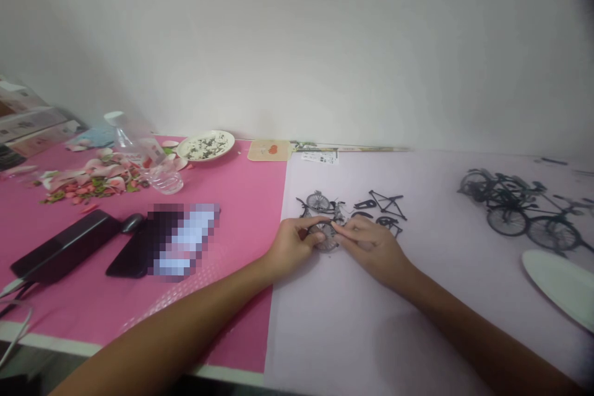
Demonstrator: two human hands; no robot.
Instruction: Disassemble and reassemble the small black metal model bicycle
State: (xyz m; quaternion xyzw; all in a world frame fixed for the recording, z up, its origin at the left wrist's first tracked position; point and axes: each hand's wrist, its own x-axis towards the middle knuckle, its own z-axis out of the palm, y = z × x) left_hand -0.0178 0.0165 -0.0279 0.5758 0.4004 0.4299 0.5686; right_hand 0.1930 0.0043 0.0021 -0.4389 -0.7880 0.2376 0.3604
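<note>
My left hand [293,244] is closed on a small black spoked model bicycle wheel [328,239], thumb and fingers at its rim. From the other side, the fingertips of my right hand [371,246] pinch the wheel's upper right edge. Just behind my hands lie loose model parts: another spoked wheel [318,200], a black bicycle frame [388,204], a chain guard [365,205] and further small dark pieces. My fingers hide some of these parts.
Assembled black model bicycles [520,207] stand at the right, behind a white plate [563,284]. On the pink left side are a clear bottle [127,139], pink petals [99,176], a speckled plate [206,147], a black power bank [65,244] and phones [132,250].
</note>
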